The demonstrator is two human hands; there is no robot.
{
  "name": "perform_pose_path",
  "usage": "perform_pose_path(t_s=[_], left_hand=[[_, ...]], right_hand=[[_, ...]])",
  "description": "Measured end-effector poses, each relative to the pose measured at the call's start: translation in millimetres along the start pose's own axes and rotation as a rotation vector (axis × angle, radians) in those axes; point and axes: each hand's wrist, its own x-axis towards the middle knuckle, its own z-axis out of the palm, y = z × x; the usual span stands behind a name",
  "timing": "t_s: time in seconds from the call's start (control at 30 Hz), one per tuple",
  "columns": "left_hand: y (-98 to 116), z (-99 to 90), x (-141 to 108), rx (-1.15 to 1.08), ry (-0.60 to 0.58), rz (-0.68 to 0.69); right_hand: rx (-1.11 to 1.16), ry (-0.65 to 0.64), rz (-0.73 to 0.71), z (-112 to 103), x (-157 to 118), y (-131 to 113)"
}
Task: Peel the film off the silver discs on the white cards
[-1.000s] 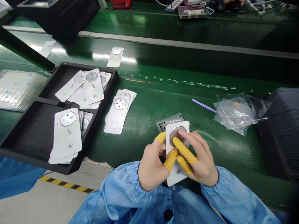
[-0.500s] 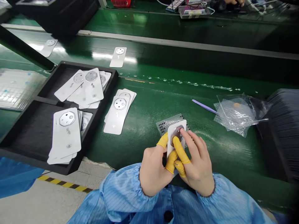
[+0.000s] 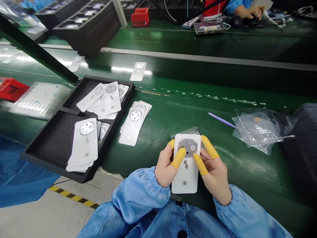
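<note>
Nearest us, our left hand (image 3: 167,165) and right hand (image 3: 216,172) both grip a white panel (image 3: 185,175) by its sides, above the table (image 3: 158,145). Beyond it lies a dotted clear sheet (image 3: 190,131). Farther left, similar panels (image 3: 131,129) overlap beside a black tray (image 3: 54,132); farther still, a red bin (image 3: 140,17).

Pretty decent light over the green bench (image 3: 168,112) — looks like it comes from overhead, with bright white streaks glaring off the belt (image 3: 99,64) behind and a softer sheen to the right. The plastic bags (image 3: 262,129) throw little sparkly highlights. Far right drops off really dark, and the stack there (image 3: 305,129) is murky and soft. Upper left is smeary too, the bins (image 3: 86,23) look blurred. Middle's reasonably crisp — the printing on the held card (image 3: 185,175) is clear enough, and the edges look stretched, wide-lens style.
</note>
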Motion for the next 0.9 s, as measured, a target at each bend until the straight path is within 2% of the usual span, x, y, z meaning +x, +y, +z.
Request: perform_pose_path(t_s=[0.1, 0.27, 0.37, 0.47, 0.53, 0.6, 0.67, 0.73, 0.8, 0.9], left_hand=[[-8.6, -3.8, 2.6, 0.122, 0.087, 0.044], [-24.4, -12.9, 1.8, 0.192, 0.092, 0.072], [-30.0, -19.9, -2.8, 0.480, 0.080, 0.094], [-19.1, -40.6, 5.1, 0.874, 0.050, 0.098], [0.3, -67.2, 22.6, 1.052, 0.084, 0.081], [24.8, -101.3, 46.8, 1.150, 0.169, 0.062], [47.3, -134.9, 71.0, 1.260, 0.287, 0.037], [63.9, -158.6, 90.0, 1.342, 0.363, 0.013], [76.4, -166.6, 104.4, 1.403, 0.403, 0.009], [96.5, -149.3, 133.0, 1.458, 0.407, 0.039]], right_hand=[[0.045, 0.020, 0.078, 5.1, -4.7, 5.5], [0.137, 0.008, 0.233, 12.3, 1.3, 11.9], [0.152, 0.014, 0.279, 18.5, 10.0, 14.9], [-0.004, -0.027, 0.277, 21.1, 16.3, 19.8], [-0.124, -0.090, 0.187, 17.1, 18.8, 23.4], [-0.223, -0.147, 0.060, 7.0, 20.0, 26.5], [-0.346, -0.141, -0.062, -8.4, 20.3, 29.9], [-0.489, -0.086, -0.209, -25.7, 20.5, 34.3], [-0.590, -0.047, -0.384, -40.2, 21.3, 39.4], [-0.637, -0.061, -0.566, -50.7, 23.8, 45.7]])
